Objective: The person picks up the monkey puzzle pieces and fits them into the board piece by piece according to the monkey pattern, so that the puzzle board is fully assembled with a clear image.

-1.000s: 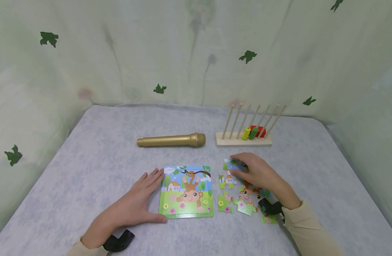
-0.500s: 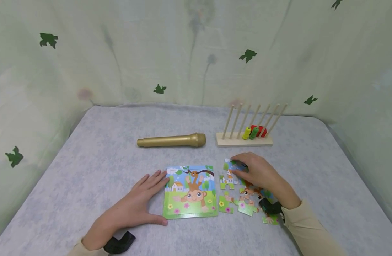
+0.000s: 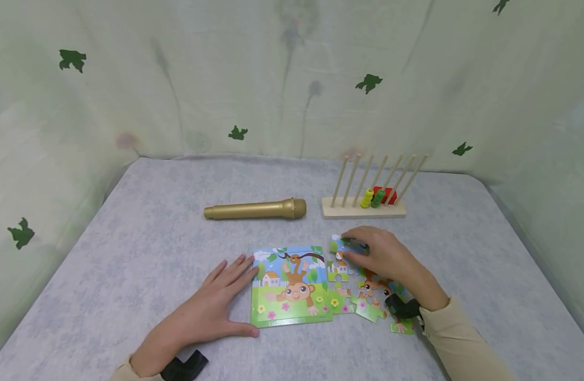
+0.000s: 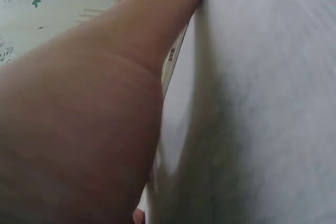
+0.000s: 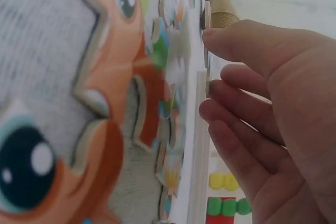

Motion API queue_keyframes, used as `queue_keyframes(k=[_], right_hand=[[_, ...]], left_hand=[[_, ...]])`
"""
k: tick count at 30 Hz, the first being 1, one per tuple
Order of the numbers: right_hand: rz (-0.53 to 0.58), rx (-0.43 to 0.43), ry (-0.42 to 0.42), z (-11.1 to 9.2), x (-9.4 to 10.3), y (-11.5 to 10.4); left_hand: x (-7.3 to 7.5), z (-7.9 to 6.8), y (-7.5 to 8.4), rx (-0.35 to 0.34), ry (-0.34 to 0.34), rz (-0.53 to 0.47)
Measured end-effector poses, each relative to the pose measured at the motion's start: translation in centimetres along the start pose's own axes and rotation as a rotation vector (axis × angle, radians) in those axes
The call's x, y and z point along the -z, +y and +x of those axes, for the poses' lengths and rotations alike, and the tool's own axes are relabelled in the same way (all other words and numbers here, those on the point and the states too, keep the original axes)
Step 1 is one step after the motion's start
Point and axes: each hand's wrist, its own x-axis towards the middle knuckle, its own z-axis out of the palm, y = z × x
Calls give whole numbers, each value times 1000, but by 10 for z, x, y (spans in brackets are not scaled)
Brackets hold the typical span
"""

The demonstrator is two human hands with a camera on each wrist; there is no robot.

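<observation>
In the head view, my left hand [image 3: 220,301] lies with fingers spread along the left edge of a square monkey picture board [image 3: 292,286], fingertips and thumb at its side. The board's right edge meets loose jigsaw pieces with the same picture, such as the yellow-flower piece [image 3: 340,300]. Over the upper pieces, my right hand [image 3: 382,254] pinches a blue-and-green puzzle piece [image 3: 337,244] between thumb and fingers. From the right wrist, its thin edge shows beside the thumb and fingertips, with monkey-face pieces [image 5: 118,51] nearby. The left wrist view shows mostly the forearm.
A gold microphone [image 3: 255,209] lies behind the board. Right of it stands a wooden peg counter [image 3: 363,212] with slanting rods and yellow, green and red beads. A pale patterned cloth [image 3: 153,227] covers the table, and a curtain hangs behind.
My left hand has slid the board rightward until it meets the loose pieces, nudging the yellow-flower piece right. The piece at my right hand has shifted slightly left.
</observation>
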Motion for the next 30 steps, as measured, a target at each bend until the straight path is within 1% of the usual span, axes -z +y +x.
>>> queue_keyframes(k=[6, 14, 24, 30], right_hand=[[29, 12, 4, 2, 3, -7], [43, 67, 18, 13, 7, -19], [65, 88, 0, 26, 6, -32], [70, 102, -7, 33, 2, -40]], left_hand=[[-1, 2, 2, -2, 9, -16], [-3, 0, 4, -31, 56, 8], [-5, -1, 6, -51, 70, 26], [-7, 0, 8, -54, 64, 35]])
